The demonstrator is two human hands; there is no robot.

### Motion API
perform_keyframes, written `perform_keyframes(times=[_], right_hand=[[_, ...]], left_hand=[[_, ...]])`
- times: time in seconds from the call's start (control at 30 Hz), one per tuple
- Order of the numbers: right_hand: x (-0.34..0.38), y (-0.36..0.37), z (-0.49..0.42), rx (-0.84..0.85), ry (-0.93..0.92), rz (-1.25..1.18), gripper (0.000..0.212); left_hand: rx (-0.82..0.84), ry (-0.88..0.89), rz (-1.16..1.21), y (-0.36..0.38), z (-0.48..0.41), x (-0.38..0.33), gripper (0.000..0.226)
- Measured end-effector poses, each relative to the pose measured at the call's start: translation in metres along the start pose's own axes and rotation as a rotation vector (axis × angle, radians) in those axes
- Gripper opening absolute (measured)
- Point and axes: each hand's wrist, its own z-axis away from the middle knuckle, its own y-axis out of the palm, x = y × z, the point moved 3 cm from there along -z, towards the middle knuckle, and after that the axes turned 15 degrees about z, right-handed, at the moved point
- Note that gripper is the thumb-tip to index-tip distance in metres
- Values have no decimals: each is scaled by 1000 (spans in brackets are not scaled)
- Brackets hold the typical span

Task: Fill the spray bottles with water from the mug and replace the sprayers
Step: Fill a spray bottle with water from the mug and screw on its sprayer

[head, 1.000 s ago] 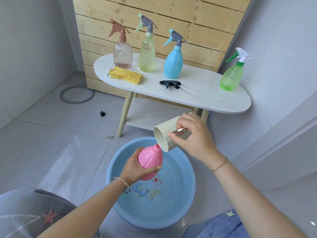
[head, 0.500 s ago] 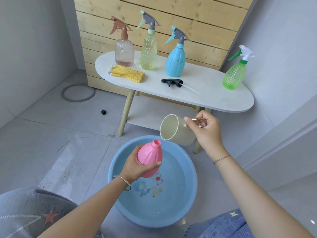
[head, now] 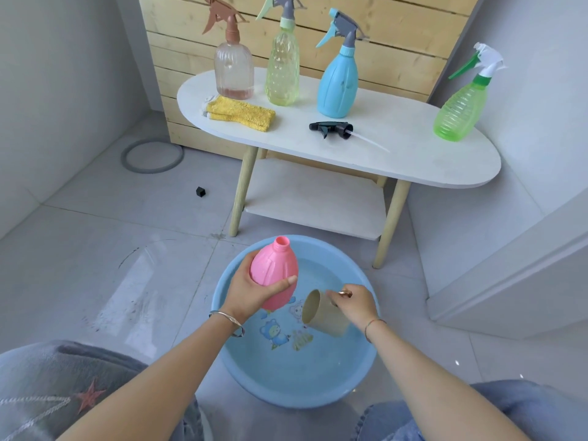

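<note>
pink bottle held uncapped in left grip, frame centre | mug clasped by right grip, tilted in basin | risk: water spilled past narrow neck if poured fast

We take this for a wet corner of a home, a bathroom or laundry balcony; we cannot tell which. Large grey floor tiles fill the lower half, and plain grey walls close both sides. At the top a pale wood-slat panel backs a small white oval side table carrying household spray bottles and a yellow cloth. A blue plastic basin with cartoon prints holds water on the floor at lower centre.
</note>
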Motion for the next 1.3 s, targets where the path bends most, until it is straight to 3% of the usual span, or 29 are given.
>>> perform_keyframes(times=[0.67,1.03,1.17,1.3], right_hand=[[-26,62,-1,109,-171,347,48],[-22,35,7,83,97,-242,39],[-3,5,13,33,78,-415,50],[21,-34,18,-15,18,-519,38]], left_hand=[[-71,0,-18,-11,-9,10,86],[-95,11,-24,-11,-7,4,92],[-105,37,-14,-10,-2,-4,92],[-117,78,21,-7,4,-16,89]])
